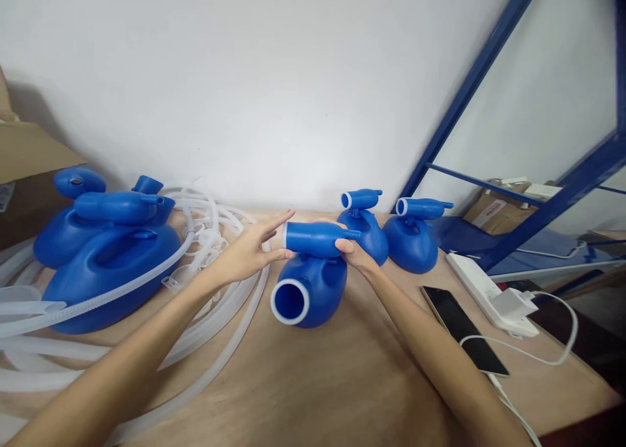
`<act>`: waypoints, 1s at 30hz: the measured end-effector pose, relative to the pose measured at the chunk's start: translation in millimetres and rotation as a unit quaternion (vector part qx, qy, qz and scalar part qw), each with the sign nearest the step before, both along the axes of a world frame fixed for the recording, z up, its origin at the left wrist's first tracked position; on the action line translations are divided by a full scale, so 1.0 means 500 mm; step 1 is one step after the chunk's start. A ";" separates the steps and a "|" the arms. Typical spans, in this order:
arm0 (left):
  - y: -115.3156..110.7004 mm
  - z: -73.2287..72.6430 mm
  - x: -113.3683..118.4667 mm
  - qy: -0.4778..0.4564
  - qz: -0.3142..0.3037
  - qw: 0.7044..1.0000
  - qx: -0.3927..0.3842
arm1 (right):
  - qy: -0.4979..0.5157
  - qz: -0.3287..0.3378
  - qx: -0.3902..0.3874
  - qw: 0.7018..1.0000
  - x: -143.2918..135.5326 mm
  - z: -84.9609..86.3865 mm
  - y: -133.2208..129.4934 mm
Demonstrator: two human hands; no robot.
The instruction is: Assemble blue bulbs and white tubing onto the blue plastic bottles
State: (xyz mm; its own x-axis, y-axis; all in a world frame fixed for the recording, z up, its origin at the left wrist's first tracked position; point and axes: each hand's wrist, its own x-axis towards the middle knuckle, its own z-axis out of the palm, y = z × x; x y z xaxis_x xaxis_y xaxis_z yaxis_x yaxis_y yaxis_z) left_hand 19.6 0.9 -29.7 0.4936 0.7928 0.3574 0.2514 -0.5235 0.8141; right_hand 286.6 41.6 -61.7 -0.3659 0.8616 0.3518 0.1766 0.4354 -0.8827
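Note:
A blue plastic bottle [328, 297] with a moulded handle stands in the middle of the table, its wide white-rimmed mouth turned towards me. Just above it lies a blue tube-shaped connector [313, 238], with a white ring at the left end and a thin spout at the right. My right hand [356, 253] grips this connector near the spout, between thumb and fingers. At the white-ringed end, my left hand [261, 245] has its fingers stretched out and apart from the thumb. Whether its palm touches the ring I cannot tell.
Two more blue bottles with connectors on top [364, 235] [413, 238] stand behind, near the wall. On the left lie other blue bottles [107, 277] and coiled clear hoses [229, 330]. A phone [464, 330] and a white power strip [489, 297] are at the right, beside blue shelving [474, 75].

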 end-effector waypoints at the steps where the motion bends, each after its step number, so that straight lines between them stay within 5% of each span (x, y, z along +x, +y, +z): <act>1: -0.006 0.012 -0.006 0.036 0.019 0.999 0.025 | 0.011 0.009 0.008 1.000 -0.005 0.001 0.002; 6: -0.059 0.068 -0.026 0.246 0.045 0.968 0.036 | 0.081 -0.019 0.075 0.994 -0.030 -0.013 0.009; 10: -0.061 0.061 -0.032 0.368 0.022 0.928 0.052 | 0.063 -0.128 0.138 0.980 -0.024 -0.039 0.017; 13: -0.039 0.035 -0.032 0.360 0.038 0.927 0.101 | 0.056 -0.196 0.183 0.962 -0.019 -0.056 0.023; 18: -0.006 0.003 -0.029 0.314 0.067 0.935 0.153 | 0.022 -0.207 0.178 0.962 -0.012 -0.048 0.036; 21: 0.014 -0.002 -0.022 0.314 0.096 0.930 0.164 | -0.094 -0.177 0.190 0.961 0.027 -0.019 0.050; 24: 0.054 -0.002 -0.006 0.344 0.116 0.917 0.167 | -0.235 -0.159 0.232 0.930 0.094 0.008 0.067; 27: 0.110 -0.003 0.012 0.365 0.149 0.905 0.158 | -0.299 -0.293 0.190 0.888 0.157 0.016 0.083; 30: 0.153 -0.004 0.018 0.374 0.217 0.891 0.135 | -0.345 -0.406 0.055 0.844 0.194 0.001 0.092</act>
